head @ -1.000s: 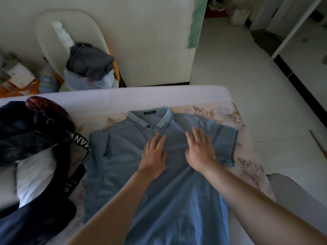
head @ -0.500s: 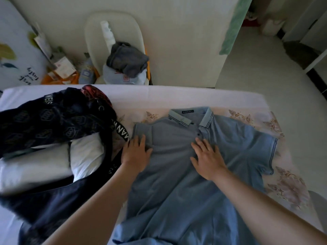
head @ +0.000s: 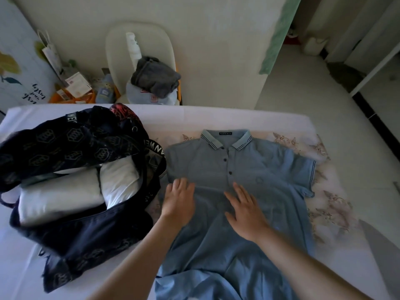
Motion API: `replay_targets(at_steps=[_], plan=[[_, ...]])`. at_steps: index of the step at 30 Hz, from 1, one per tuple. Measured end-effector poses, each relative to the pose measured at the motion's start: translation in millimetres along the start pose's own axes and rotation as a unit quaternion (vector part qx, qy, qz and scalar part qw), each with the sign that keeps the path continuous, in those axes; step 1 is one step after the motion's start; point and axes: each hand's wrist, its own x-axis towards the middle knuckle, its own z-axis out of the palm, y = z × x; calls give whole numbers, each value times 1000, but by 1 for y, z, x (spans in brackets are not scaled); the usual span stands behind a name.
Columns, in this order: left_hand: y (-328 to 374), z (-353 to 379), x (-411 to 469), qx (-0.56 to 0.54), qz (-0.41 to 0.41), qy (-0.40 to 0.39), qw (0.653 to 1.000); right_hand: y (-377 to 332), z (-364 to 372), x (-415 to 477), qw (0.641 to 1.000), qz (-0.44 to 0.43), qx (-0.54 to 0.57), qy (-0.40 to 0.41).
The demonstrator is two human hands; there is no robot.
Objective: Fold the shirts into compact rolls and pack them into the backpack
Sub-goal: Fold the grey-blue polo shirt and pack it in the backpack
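A light blue polo shirt (head: 242,169) lies face up and spread flat on the bed, its collar pointing away from me. My left hand (head: 179,202) rests flat on the shirt's left side with straight fingers. My right hand (head: 244,208) lies flat on the shirt's middle, just below the button placket. A dark navy patterned backpack (head: 82,232) sits open on the bed to the left of the shirt. Two white rolled shirts (head: 62,198) lie side by side inside it.
The bed (head: 216,118) has a white sheet and a floral cloth (head: 331,202) under the shirt. Behind the bed stands a white chair (head: 121,44) holding a grey garment (head: 155,76). Bags and papers (head: 75,85) crowd the far left corner. Tiled floor lies to the right.
Both hands slid down the shirt toward me, from near the collar to the chest area. The view shifted left, showing more of the backpack.
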Motion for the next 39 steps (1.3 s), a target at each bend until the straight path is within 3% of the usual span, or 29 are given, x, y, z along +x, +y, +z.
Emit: replay_targets(at_steps=[3,5,9,11,14,20,24,28,32,36,39], plan=[[28,2,-35,-163,58,-96,980,3,1,-42,1000,12,4,10],[42,5,-58,-212,81,-156,961,6,4,-72,1000,26,1,14],[60,22,-96,-128,164,-224,952,18,13,-135,996,83,18,-4],[65,29,-109,-51,206,-210,954,30,22,-165,992,113,10,-58],[72,32,-124,-23,203,-192,960,50,25,-205,980,147,-16,-132],[96,43,-155,-59,239,-78,966,63,19,-249,983,166,7,-78],[126,59,-169,-50,272,-99,956,76,26,-279,992,68,-29,-105],[146,66,-175,-114,231,-61,964,90,37,-290,995,24,-48,-81],[158,57,-171,-155,162,-43,974,98,38,-283,999,17,22,-39],[163,31,-161,-173,87,-123,973,92,28,-265,999,10,46,7],[157,11,-143,-210,64,-134,967,85,6,-244,981,62,181,46]])
